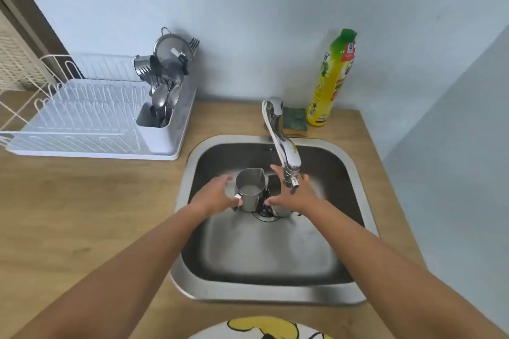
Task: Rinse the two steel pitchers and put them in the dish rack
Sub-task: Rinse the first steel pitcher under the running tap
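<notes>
Two steel pitchers stand upright side by side over the drain of the steel sink (184, 201). The left pitcher (249, 191) shows its open mouth and its spout at the back. My left hand (216, 195) reaches it from the left with fingers spread, the thumb at its handle. The right pitcher (280, 211) is mostly hidden under my right hand (296, 197), which lies over it with fingers straight and spread and the thumb against its wall. The white dish rack (91, 155) sits on the counter at the far left.
The chrome faucet (285, 151) arches over the sink, its nozzle just above my right hand; no water stream shows. A green sponge (294, 118) and a yellow soap bottle (330, 80) stand behind it. The rack's cutlery holder (162, 132) holds spoons, forks and a strainer.
</notes>
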